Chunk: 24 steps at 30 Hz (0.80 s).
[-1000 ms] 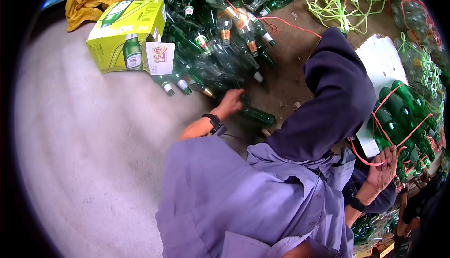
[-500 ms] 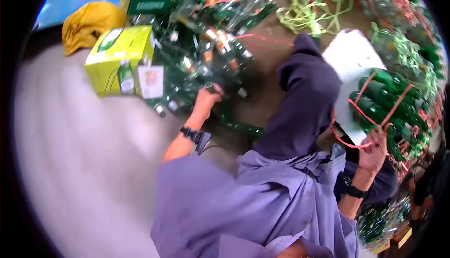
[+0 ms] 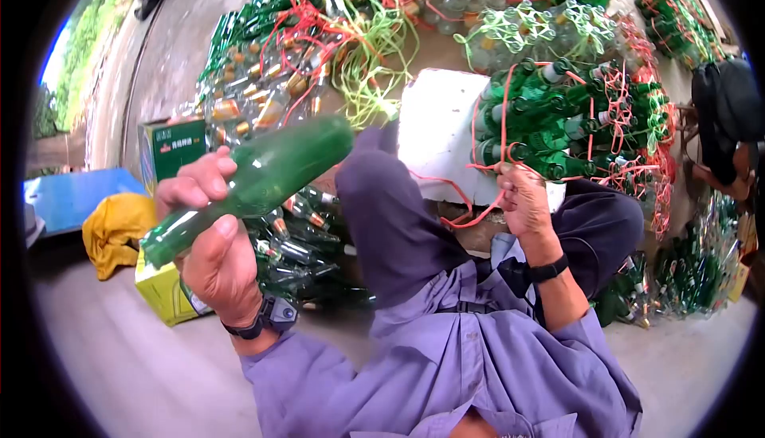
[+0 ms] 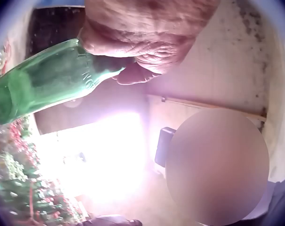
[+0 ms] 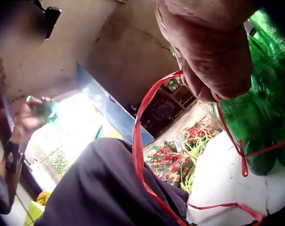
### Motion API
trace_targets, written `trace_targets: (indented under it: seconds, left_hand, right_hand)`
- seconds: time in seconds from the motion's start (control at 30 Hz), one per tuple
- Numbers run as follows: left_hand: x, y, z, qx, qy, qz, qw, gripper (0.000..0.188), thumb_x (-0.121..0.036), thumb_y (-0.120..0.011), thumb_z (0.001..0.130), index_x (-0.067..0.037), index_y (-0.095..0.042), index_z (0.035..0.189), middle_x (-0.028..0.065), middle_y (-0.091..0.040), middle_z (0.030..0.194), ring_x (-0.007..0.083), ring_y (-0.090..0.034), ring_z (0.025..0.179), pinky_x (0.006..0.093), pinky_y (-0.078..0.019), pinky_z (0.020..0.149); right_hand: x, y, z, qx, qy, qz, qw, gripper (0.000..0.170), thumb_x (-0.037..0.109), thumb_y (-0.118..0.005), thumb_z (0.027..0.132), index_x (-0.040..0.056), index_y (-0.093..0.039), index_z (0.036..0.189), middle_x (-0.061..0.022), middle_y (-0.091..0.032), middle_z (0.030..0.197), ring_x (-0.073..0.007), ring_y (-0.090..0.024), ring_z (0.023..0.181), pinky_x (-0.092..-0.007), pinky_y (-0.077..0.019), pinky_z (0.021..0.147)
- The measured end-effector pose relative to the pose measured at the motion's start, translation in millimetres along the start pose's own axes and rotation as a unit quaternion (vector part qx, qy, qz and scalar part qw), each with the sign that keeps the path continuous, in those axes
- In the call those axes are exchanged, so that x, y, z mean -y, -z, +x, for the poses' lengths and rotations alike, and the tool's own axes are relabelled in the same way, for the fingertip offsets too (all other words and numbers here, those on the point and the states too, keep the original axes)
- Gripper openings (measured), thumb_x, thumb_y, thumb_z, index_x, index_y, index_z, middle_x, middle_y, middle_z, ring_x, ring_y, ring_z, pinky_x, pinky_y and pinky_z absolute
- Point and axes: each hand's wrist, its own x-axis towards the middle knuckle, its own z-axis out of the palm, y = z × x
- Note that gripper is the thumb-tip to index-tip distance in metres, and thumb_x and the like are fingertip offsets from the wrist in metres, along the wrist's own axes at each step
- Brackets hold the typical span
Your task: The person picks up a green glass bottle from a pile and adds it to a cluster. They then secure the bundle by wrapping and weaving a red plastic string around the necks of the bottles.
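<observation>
My left hand [image 3: 217, 267] holds up a green glass bottle [image 3: 287, 163] by the neck, tilted with its base toward the upper right. In the left wrist view raised lettering shows on the shoulder of the bottle [image 4: 43, 82], and the fingers cover its neck. My right hand [image 3: 524, 203] grips a red plastic strap [image 3: 504, 111] at the near side of a bundle of green bottles [image 3: 546, 123]. That bundle lies on a white board [image 3: 434, 119], the strap running round it. A loose length of the strap [image 5: 137, 136] hangs from the hand in the right wrist view.
Loose bottles [image 3: 299, 267] lie on the floor by the left knee, beside a yellow-green carton [image 3: 163, 295] and a yellow bag [image 3: 119, 231]. Green straps [image 3: 370, 64] lie tangled beyond the knees. Tied bottle bundles [image 3: 470, 0] stand at the back.
My left hand has come up from the bottle pile with a green bottle. The head view has swung toward the right-hand bundle, where my right hand keeps its grip on the red strap.
</observation>
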Motion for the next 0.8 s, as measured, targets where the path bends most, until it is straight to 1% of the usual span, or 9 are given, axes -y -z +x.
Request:
trace_targets:
  seconds: [0.07,0.1,0.23,0.37,0.4,0.53,0.67,0.73,0.8]
  left_hand:
    - [-9.9,-38.7,15.7,0.017,-0.034,-0.062,0.997,0.036,-0.007,-0.062,0.068,-0.007,-0.053,0.103,0.0105,-0.054,0.098,0.0321,-0.054,0.108,0.0547,-0.0282,0.115]
    - [-12.8,-57.8,21.4,0.031,-0.037,-0.075,0.996,0.037,-0.005,-0.06,0.068,-0.007,-0.052,0.104,0.0106,-0.052,0.1,0.0315,-0.054,0.108,0.0548,-0.0239,0.119]
    - [0.4,-125.9,39.1,0.138,-0.043,-0.134,0.98,0.038,-0.004,-0.06,0.068,-0.004,-0.054,0.106,0.012,-0.056,0.102,0.0321,-0.055,0.109,0.053,-0.0319,0.114]
    - [26.1,-185.3,41.4,0.193,0.01,-0.232,0.953,0.033,0.007,-0.061,0.077,-0.002,-0.055,0.108,0.0114,-0.059,0.102,0.0252,-0.058,0.104,0.0451,-0.0446,0.103]
    - [37.5,-195.3,41.2,0.208,0.038,-0.266,0.94,0.034,0.009,-0.061,0.077,-0.003,-0.056,0.109,0.0101,-0.06,0.104,0.0232,-0.058,0.106,0.0427,-0.0454,0.102]
    - [50.9,-228.5,30.8,0.215,0.135,-0.267,0.93,0.036,0.013,-0.06,0.076,-0.004,-0.055,0.107,0.008,-0.059,0.104,0.0185,-0.058,0.106,0.0355,-0.0452,0.1]
    - [67.6,-247.9,23.8,0.241,0.15,-0.217,0.934,0.035,0.013,-0.059,0.075,-0.004,-0.055,0.105,0.0057,-0.059,0.104,0.0142,-0.057,0.103,0.031,-0.0461,0.096]
    - [75.0,-254.7,16.8,0.246,0.162,-0.202,0.934,0.035,0.013,-0.059,0.075,-0.005,-0.055,0.105,0.0049,-0.059,0.104,0.0131,-0.057,0.101,0.0298,-0.0461,0.094]
    - [87.2,-260.1,11.4,0.263,0.151,-0.159,0.94,0.033,0.012,-0.059,0.076,-0.006,-0.056,0.104,0.0027,-0.058,0.103,0.0097,-0.056,0.097,0.0262,-0.0457,0.089]
  right_hand:
    - [-0.7,-0.7,-1.7,0.011,0.003,0.015,1.0,0.011,0.015,-0.066,0.093,0.0042,-0.068,0.096,0.0096,-0.044,0.064,0.0007,-0.031,0.047,-0.0176,-0.0234,0.041]
    - [-0.5,-0.5,-1.2,0.025,0.001,0.021,0.999,0.012,0.014,-0.065,0.094,0.003,-0.068,0.097,0.01,-0.041,0.064,0.0005,-0.031,0.047,-0.0187,-0.0245,0.042]
    - [0.6,-0.3,-0.6,0.019,-0.004,0.005,1.0,0.013,0.014,-0.065,0.094,0.001,-0.067,0.097,0.0091,-0.044,0.065,-0.0004,-0.03,0.046,-0.0195,-0.0233,0.043]
    - [-6.0,4.3,5.0,0.04,0.0,0.029,0.999,0.013,0.012,-0.064,0.094,-0.0002,-0.067,0.094,0.0085,-0.044,0.061,-0.0019,-0.029,0.044,-0.0223,-0.0205,0.042]
    - [-4.8,3.4,4.2,0.038,0.002,0.023,0.999,0.013,0.013,-0.063,0.095,0.0002,-0.066,0.092,0.0082,-0.044,0.06,-0.0028,-0.03,0.044,-0.0226,-0.0232,0.042]
    - [-5.3,2.7,2.2,0.033,0.025,0.004,0.999,0.011,0.012,-0.064,0.095,0.0019,-0.067,0.092,0.007,-0.048,0.063,-0.003,-0.037,0.045,-0.0219,-0.0289,0.043]
    - [-4.4,-0.9,-0.8,0.007,0.034,0.015,0.999,0.009,0.013,-0.065,0.093,0.0057,-0.066,0.087,0.0073,-0.05,0.065,-0.0012,-0.036,0.048,-0.0197,-0.026,0.044]
    - [-9.3,4.1,1.5,0.019,0.041,-0.01,0.999,0.007,0.013,-0.065,0.094,0.0062,-0.068,0.094,0.0047,-0.058,0.073,-0.0043,-0.045,0.058,-0.0223,-0.0348,0.051]
    - [-12.2,3.4,1.8,0.021,0.059,0.003,0.998,0.007,0.013,-0.065,0.094,0.0065,-0.068,0.096,0.0044,-0.06,0.076,-0.0048,-0.047,0.061,-0.0229,-0.0368,0.053]
